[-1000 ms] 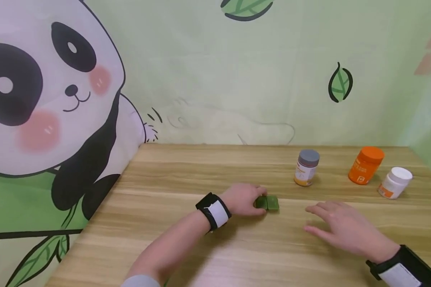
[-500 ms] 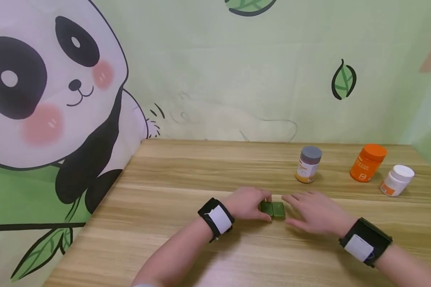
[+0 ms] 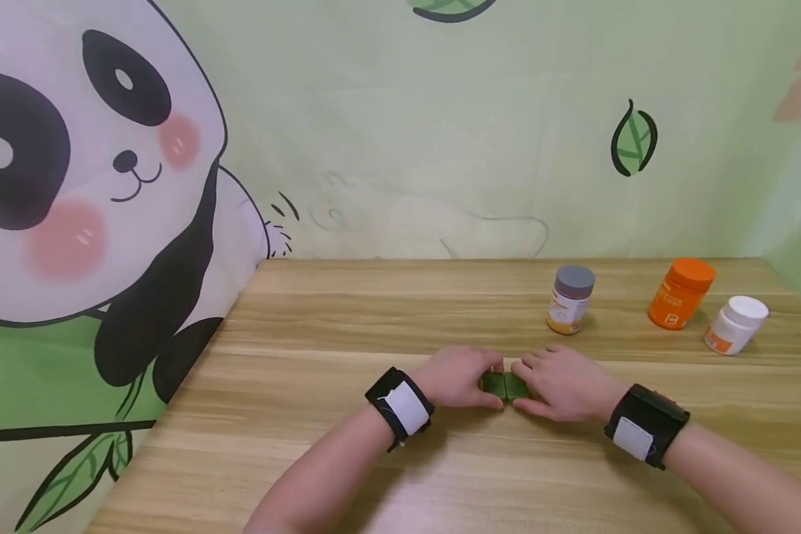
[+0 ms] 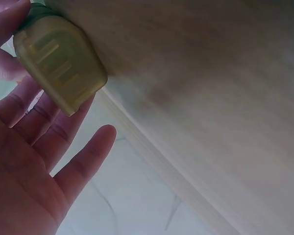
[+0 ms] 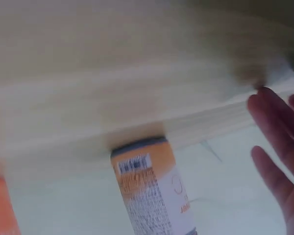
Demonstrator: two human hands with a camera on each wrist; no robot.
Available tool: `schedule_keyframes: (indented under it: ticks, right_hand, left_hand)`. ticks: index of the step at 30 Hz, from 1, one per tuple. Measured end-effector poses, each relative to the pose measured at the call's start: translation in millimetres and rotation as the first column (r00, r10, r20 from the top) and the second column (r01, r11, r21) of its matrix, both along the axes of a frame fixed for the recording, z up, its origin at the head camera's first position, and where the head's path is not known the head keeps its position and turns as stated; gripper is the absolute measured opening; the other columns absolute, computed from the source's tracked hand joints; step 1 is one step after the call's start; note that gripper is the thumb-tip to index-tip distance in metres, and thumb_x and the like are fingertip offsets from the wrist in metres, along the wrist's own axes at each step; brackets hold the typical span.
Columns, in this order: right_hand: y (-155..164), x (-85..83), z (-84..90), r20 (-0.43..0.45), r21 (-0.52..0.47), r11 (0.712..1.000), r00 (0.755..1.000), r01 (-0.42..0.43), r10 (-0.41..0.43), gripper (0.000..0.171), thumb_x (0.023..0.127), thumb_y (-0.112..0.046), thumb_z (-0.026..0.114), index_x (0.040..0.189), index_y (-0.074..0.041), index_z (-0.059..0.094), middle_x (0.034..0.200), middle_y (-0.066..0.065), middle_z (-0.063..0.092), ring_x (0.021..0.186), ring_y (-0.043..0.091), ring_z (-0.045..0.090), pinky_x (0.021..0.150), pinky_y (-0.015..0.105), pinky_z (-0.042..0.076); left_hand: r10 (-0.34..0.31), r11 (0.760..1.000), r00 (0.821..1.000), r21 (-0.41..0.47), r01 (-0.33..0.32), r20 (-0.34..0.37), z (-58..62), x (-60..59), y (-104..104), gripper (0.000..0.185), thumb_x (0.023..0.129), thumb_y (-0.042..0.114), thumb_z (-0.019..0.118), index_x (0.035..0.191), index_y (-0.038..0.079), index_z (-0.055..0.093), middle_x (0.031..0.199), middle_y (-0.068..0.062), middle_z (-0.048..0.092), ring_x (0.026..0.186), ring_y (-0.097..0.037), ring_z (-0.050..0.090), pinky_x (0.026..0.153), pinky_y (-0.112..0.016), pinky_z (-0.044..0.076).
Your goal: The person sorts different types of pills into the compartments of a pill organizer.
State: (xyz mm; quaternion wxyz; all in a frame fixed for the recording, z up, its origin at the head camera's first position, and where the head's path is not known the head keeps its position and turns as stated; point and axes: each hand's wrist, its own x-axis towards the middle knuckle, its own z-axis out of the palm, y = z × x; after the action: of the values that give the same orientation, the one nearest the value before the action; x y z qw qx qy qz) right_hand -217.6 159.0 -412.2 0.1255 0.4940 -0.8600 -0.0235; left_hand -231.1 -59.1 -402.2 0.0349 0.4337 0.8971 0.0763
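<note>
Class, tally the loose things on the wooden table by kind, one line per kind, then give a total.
Bottles: 3 (grey-capped bottle, orange bottle, white bottle)
Green case: 1 (small green case, between both hands)
Total: 4

Case point(image 3: 504, 385): lying on the counter point(image 3: 347, 326) near its middle, between the left hand point(image 3: 455, 377) and right hand point(image 3: 561, 384), both touching it. Three bottles point(image 3: 569, 299) point(image 3: 679, 293) point(image 3: 734, 324) standing behind, to the right, in a row well apart from the case.
</note>
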Motion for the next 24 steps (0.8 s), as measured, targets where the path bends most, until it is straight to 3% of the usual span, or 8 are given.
schedule_keyframes:
  ticks: [9,18,24]
  right_hand:
    - [-1,-8.2,-6.4,-0.116,0.069,0.991,0.986,-0.113,0.120,0.033,0.090,-0.040,0.064,0.093,-0.008,0.054,0.073,-0.002,0.050,0.067,0.016,0.052,0.064,0.033,0.045]
    - [1,-6.8,-11.0,-0.069,0.037,0.994,0.992,-0.099,0.101,0.032,0.093,-0.038,0.062,0.095,-0.008,0.054,0.072,-0.003,0.051,0.067,0.014,0.054,0.068,0.034,0.048]
    - [-1,-4.8,-10.4,-0.061,0.046,0.995,0.994,-0.088,0.090,0.031,0.093,-0.037,0.062,0.094,-0.007,0.054,0.069,-0.005,0.045,0.062,0.012,0.046,0.066,0.033,0.047]
  left_hand:
    - [0.006,0.999,1.000,-0.033,-0.006,-0.002,0.3,-0.3,1,0.041,0.085,0.046,0.073,0.108,0.014,0.060,0.082,0.010,0.053,0.068,-0.006,0.049,0.058,-0.019,0.036]
    - [0.009,0.999,1.000,-0.037,-0.009,-0.014,-0.5,0.6,2,0.041,0.084,0.046,0.074,0.108,0.015,0.060,0.080,0.011,0.052,0.068,-0.006,0.048,0.058,-0.020,0.037]
    - [0.000,1.000,1.000,-0.032,-0.001,-0.021,-1.0,-0.8,1,0.042,0.084,0.046,0.074,0.108,0.015,0.060,0.081,0.011,0.052,0.069,-0.006,0.048,0.059,-0.020,0.038]
